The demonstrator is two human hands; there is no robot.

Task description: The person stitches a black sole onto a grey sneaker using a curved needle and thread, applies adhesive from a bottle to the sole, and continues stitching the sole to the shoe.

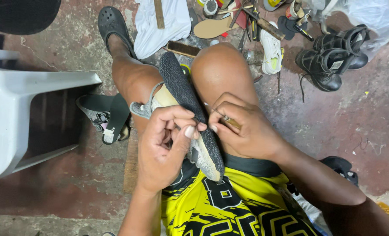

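Two bare hands are meeting over a shoe (190,109) that is lying sole-up between the person's knees, its toe end pointing away and its heel resting against yellow-and-black patterned shorts (229,209). Its sole is showing as a long, dark, finely stippled rubber strip, narrow and curved, while the grey knitted upper is peeking out pale and frayed along the edges.

The left hand (166,146) is curling from the left, fingers bent and closed on the edge of the shoe, thumb pressing flat against the sole's rim. The right hand (242,129) is arching in from the right with the wrist bent, its fingers pinched tight on a thin metal awl with a wooden handle (227,120), the tip touching the sole edge just beside the left thumb. Fingertips of both hands are nearly touching.

Around them the concrete floor (347,122) is looking rough and stained red-brown. A white plastic chair (24,100) is standing at the left, a black clog (112,26) is covering the far foot, and a dark sandal (109,116) is lying beside the leg. Further off, black boots (334,61), a white sneaker (271,50) and a tan insole (212,28) are sitting among scattered tools.
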